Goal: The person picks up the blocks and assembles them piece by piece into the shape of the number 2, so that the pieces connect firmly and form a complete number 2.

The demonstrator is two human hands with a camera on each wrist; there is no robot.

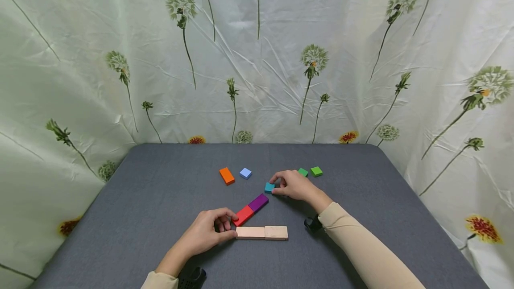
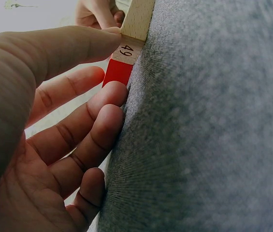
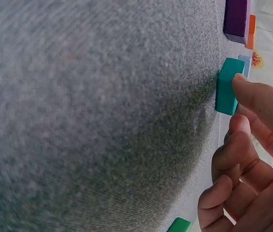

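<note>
Nearest to us are our left sleeve (image 1: 160, 281), low down, and our right sleeve (image 1: 371, 249), off to the right, both tan. We have a black gadget (image 1: 313, 224) by each wrist. A bit farther, our left hand (image 1: 205, 233) sits over the grey table (image 1: 120, 217) with its fingers loosely bent and apart. Its thumb touches the left end of a pale wood block (image 1: 250, 233), and its pointing finger is at the near end of a red block (image 1: 243, 215). We cannot tell if these two blocks touch each other. A second wood block (image 1: 276, 232) touches the right end of the first, so the pair makes a straight row. Past that row, the red one slants far and right, and a purple block (image 1: 259, 202) touches its far end.

Beyond the purple one, our right hand (image 1: 296, 185) pinches a small teal block (image 1: 269, 187) between thumb and pointing finger. It is near the purple block but apart from it. Farther off to the left, we see an orange block (image 1: 226, 176) with a light blue block (image 1: 245, 173) to its right. To the right, a deep green block (image 1: 303, 172) peeks out from behind our right hand, near a bright green block (image 1: 316, 171). Past the table hangs a white curtain (image 1: 261, 61) with flowers on it.
</note>
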